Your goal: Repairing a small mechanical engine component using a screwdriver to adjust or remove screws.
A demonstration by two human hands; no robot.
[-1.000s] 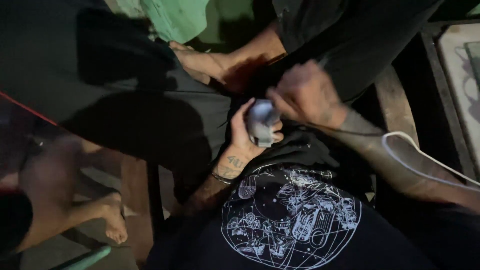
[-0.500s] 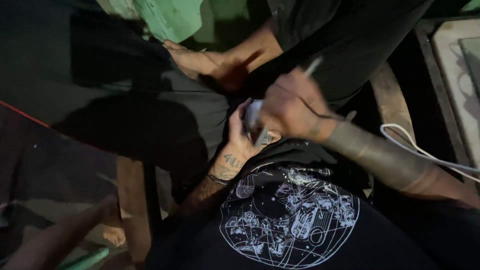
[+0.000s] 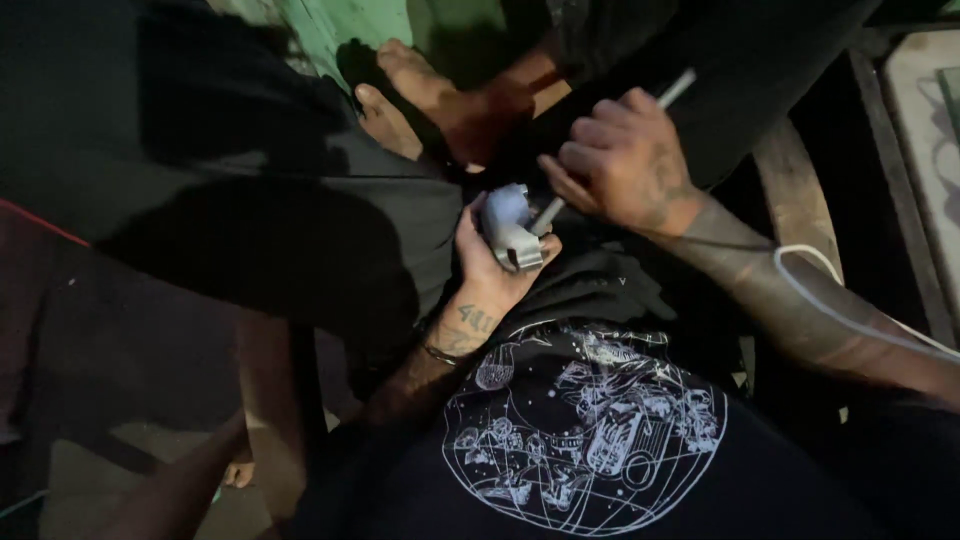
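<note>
Setting: dim room, seen from above. Green painted wall or panel (image 3: pixel 345 25) at 12 o'clock. Dark cloth (image 3: pixel 220 190) covers the left half, from 9 to 11 o'clock. Bare floor patch (image 3: pixel 150 470) at 7 o'clock. Wooden bench slat (image 3: pixel 795 190) at 2 o'clock; pale flat board (image 3: pixel 925 130) at 3 o'clock, cut by the edge.

Items, counted:
- Grey metal part (image 3: pixel 510 228), one. At centre, cupped in the left hand (image 3: pixel 490 265); fingers curled around it from below, thumb at its right side. Exact shape unclear in the poor light.
- Thin pale rod (image 3: pixel 620 145), one. Slants from 1 o'clock down to the part; lower tip touches the part. Held in the right hand (image 3: pixel 625 160), fingers closed in a fist about the shaft.
- White cable (image 3: pixel 830 300), one. Loops over the right forearm at 3 to 4 o'clock.
- Black shirt with white round print (image 3: pixel 585 430), one. At 6 o'clock, worn by the person.
- Wrist bracelet (image 3: pixel 438 352), one, on the left wrist.
- Bare feet (image 3: pixel 420 85), two, another person's, at 12 o'clock, just beyond the part.
</note>
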